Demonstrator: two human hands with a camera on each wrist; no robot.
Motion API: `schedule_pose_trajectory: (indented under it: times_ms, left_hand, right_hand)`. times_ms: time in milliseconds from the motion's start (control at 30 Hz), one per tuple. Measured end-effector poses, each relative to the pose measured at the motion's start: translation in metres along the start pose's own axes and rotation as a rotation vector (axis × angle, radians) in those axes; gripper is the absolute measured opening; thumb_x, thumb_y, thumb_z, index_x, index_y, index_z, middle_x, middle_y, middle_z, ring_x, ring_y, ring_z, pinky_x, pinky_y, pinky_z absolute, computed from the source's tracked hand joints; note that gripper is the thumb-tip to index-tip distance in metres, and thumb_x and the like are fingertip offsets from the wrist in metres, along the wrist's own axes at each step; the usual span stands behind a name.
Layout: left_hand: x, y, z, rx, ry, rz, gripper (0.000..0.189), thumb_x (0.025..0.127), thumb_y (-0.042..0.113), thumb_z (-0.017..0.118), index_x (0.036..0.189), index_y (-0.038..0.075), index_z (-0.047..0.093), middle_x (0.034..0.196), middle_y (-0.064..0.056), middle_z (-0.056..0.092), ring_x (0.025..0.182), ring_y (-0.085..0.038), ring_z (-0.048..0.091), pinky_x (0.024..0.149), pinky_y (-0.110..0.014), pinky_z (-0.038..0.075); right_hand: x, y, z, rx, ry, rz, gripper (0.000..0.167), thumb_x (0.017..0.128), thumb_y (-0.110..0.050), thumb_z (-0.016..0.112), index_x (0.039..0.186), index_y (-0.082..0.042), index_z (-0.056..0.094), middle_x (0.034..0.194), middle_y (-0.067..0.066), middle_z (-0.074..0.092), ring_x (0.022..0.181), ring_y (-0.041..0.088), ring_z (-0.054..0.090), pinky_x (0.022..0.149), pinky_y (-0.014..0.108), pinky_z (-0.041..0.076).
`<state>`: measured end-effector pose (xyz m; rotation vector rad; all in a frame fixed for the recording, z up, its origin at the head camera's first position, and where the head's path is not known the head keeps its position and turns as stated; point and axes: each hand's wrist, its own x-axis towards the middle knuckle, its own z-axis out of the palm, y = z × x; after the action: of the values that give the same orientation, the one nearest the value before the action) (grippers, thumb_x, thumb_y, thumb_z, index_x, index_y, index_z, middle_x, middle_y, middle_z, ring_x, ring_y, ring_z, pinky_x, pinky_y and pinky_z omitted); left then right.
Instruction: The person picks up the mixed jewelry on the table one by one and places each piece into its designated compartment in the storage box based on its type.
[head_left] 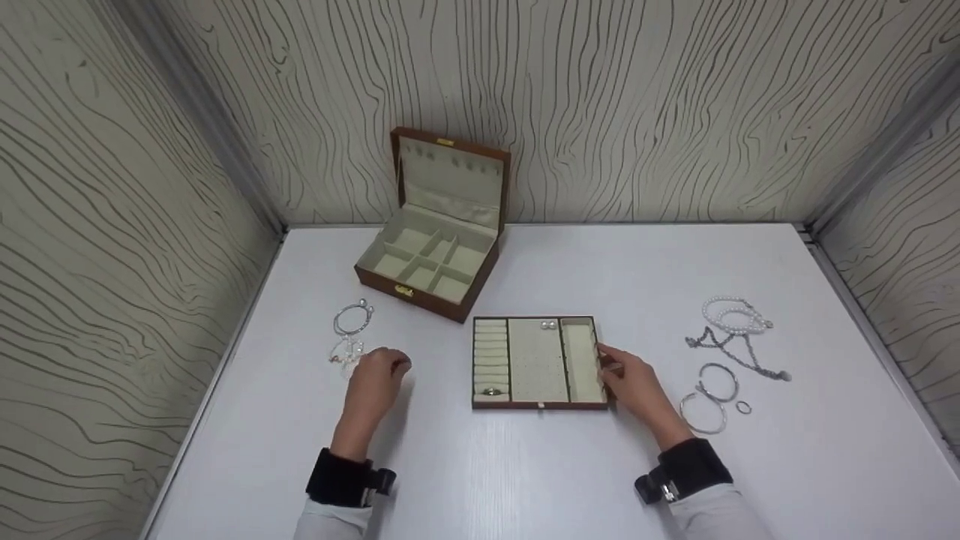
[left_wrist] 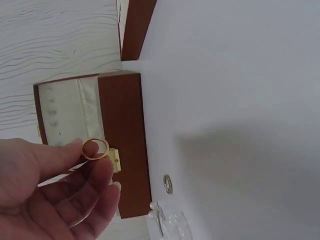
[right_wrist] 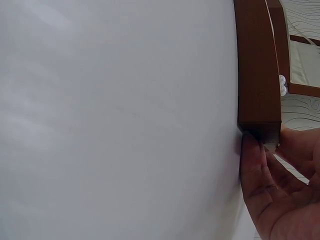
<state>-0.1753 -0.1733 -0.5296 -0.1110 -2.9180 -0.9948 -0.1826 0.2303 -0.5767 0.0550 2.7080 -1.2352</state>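
Note:
My left hand (head_left: 373,386) is raised above the left part of the table, pinching a gold ring (left_wrist: 107,150) between thumb and fingers. In the head view that ring is hidden. On the right, my right hand (head_left: 636,384) grips the right end of a brown jewelry tray (head_left: 540,406), with fingers and thumb at its side wall (right_wrist: 259,70). The tray lies flat; a ring (head_left: 491,391) sits in the front ring slot, and a pair of pearl earrings (head_left: 549,325) is on the middle panel's back edge.
Behind stands a brown jewelry box (head_left: 472,292), lid raised. Left of it lie a silver bracelet (head_left: 352,331) and a beaded bracelet (head_left: 334,359). At right are a pearl strand (head_left: 739,331), a dark chain (head_left: 761,367), two bangles (head_left: 718,430) and a small ring (head_left: 743,407).

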Motion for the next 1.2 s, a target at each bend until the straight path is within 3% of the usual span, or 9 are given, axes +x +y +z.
schedule_pose_trajectory:
  times_ms: [267, 533, 733, 933, 1200]
  left_hand:
    - [0.006, 0.04, 0.023, -0.113, -0.057, 0.067, 0.007, 0.089, 0.008, 0.071, 0.091, 0.006, 0.077, 0.084, 0.0, 0.069, 0.075, -0.013, 0.061, 0.065, -0.032, 0.051]
    - [0.008, 0.063, 0.055, -0.059, -0.131, 0.117, 0.009, 0.093, 0.01, 0.067, 0.094, 0.008, 0.076, 0.086, 0.001, 0.069, 0.078, -0.012, 0.062, 0.069, -0.032, 0.052]
    - [0.009, 0.069, 0.073, -0.025, -0.183, 0.12, 0.009, 0.093, 0.012, 0.067, 0.094, 0.01, 0.076, 0.086, 0.004, 0.067, 0.077, -0.009, 0.059, 0.069, -0.03, 0.051]
    - [0.009, 0.068, 0.084, 0.001, -0.174, 0.179, 0.007, 0.092, 0.011, 0.068, 0.09, 0.012, 0.075, 0.083, 0.006, 0.064, 0.077, -0.01, 0.059, 0.067, -0.029, 0.05]
    - [0.009, 0.068, 0.09, 0.058, -0.161, 0.198, 0.009, 0.09, 0.009, 0.071, 0.083, 0.013, 0.076, 0.074, 0.009, 0.061, 0.07, -0.007, 0.056, 0.062, -0.027, 0.048]
  right_hand:
    - [0.001, 0.001, -0.004, -0.01, 0.017, -0.019, 0.048, 0.096, -0.001, 0.057, 0.142, 0.003, 0.047, 0.12, 0.02, 0.061, 0.101, 0.03, 0.061, 0.075, 0.035, 0.053]
    - [0.002, 0.003, -0.003, -0.008, 0.007, -0.029, 0.048, 0.096, -0.002, 0.056, 0.143, 0.002, 0.046, 0.123, 0.02, 0.059, 0.104, 0.03, 0.06, 0.076, 0.035, 0.052]
    - [0.002, 0.003, -0.002, -0.006, 0.006, -0.047, 0.048, 0.096, -0.001, 0.056, 0.142, 0.003, 0.046, 0.122, 0.021, 0.059, 0.103, 0.03, 0.061, 0.075, 0.034, 0.052]
    - [0.0, 0.003, -0.001, 0.004, 0.007, -0.044, 0.048, 0.096, -0.001, 0.056, 0.143, 0.002, 0.046, 0.122, 0.021, 0.059, 0.102, 0.03, 0.06, 0.073, 0.034, 0.052]
    - [-0.001, 0.004, 0.001, 0.002, -0.001, -0.048, 0.048, 0.096, 0.0, 0.056, 0.143, 0.002, 0.046, 0.122, 0.02, 0.059, 0.102, 0.031, 0.06, 0.075, 0.035, 0.052]
